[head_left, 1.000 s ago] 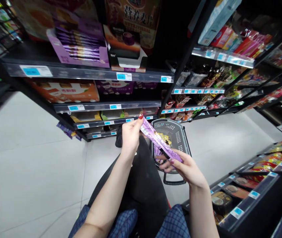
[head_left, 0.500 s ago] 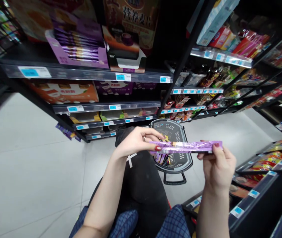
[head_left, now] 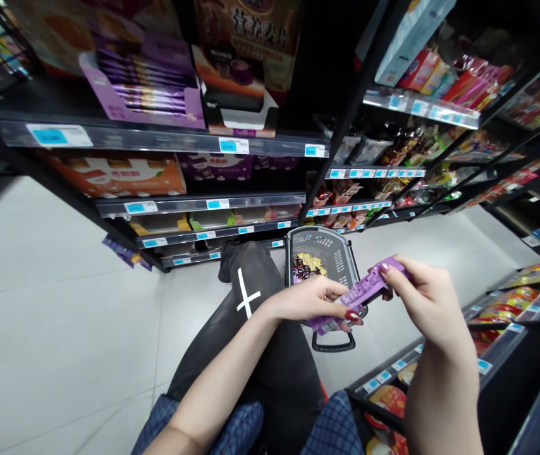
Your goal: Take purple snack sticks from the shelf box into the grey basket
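A slim purple sachet is stretched slantwise between my two hands, its right end higher. My left hand is closed on the lower left end, thumb on top. My right hand pinches the upper right end between thumb and fingers. Below them a grey shopping basket stands on the floor, partly hidden by my hands. Yellow and purple packets lie inside it. On the shelf at upper left, an open purple carton holds several similar purple sachets.
Black shelving with price tags rises ahead. An orange multipack sits on a lower shelf. Snack bags fill the low shelf at right. My bent leg is left of the basket. Pale floor spreads at left.
The sachet has turned from slanting down rightward, through level, to slanting up rightward. Both my hands have moved to the right with it, and my left hand is lower.
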`<state>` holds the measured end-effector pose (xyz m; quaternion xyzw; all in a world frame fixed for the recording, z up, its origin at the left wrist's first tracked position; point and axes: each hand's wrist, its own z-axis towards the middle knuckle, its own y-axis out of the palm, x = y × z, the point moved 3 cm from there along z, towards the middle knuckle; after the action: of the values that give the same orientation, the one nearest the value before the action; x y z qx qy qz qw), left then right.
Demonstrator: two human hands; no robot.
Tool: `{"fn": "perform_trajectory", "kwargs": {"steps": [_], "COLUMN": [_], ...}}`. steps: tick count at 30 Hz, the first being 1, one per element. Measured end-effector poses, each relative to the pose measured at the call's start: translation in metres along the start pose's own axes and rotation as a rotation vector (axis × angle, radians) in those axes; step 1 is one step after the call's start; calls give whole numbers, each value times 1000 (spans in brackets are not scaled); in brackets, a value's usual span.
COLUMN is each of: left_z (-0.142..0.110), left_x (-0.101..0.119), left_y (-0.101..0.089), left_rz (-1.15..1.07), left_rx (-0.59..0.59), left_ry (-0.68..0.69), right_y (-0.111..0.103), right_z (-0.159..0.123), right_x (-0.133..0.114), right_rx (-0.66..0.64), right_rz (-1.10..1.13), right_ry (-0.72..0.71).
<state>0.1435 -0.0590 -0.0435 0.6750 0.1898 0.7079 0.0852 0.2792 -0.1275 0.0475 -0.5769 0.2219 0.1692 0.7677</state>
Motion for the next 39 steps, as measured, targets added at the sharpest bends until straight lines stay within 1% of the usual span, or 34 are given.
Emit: {"fn": "perform_trajectory", "kwargs": {"steps": [4, 8, 15, 17, 20, 21, 23, 25, 26, 28, 30, 33, 35, 36, 37, 39], "left_z": [5, 10, 8, 7, 7, 6, 3, -2, -4, -9, -13, -16, -19, -21, -23, -28], "left_x": [-4, -7, -6, -5, -3, -3, -1, 2, 3, 5, 6, 6, 8, 9, 12, 18], "left_y": [6, 10, 12, 13, 13, 11, 6, -2, -6, -13, -18, -23, -27, -31, -34, -43], "left_rz": [-50, -128, -161, -169, -170, -161, -121, -61, -29, 26, 66, 114, 129, 123, 111, 83], "left_rx": [-5, 21, 78, 91, 118, 118, 107, 109, 117, 134, 134, 131, 166, 207, 262, 410], "left_ry": [16, 21, -28, -44, -72, -83, -99, -87, -76, -56, -59, -80, -82, -68, -41, 51], "right_y": [2, 3, 4, 5, 8, 9, 9, 10, 11, 14, 19, 24, 27, 28, 28, 30], "right_z": [1, 2, 2, 2, 3, 3, 1, -2, -3, -6, -8, -10, -11, -12, -13, -16], "right_x": [-2, -4, 6, 10, 19, 23, 32, 40, 44, 49, 50, 50, 52, 53, 54, 57], "right_rx": [19, 58, 53, 49, 58, 86, 186, 279, 298, 280, 232, 211, 250, 283, 320, 398], "right_rz": [-65, -132, -72, -25, 110, 169, 293, 408, 458, 542, 608, 649, 645, 646, 655, 696], "right_ry": [-40, -83, 9, 44, 131, 168, 237, 279, 290, 301, 291, 265, 266, 272, 278, 284]}}
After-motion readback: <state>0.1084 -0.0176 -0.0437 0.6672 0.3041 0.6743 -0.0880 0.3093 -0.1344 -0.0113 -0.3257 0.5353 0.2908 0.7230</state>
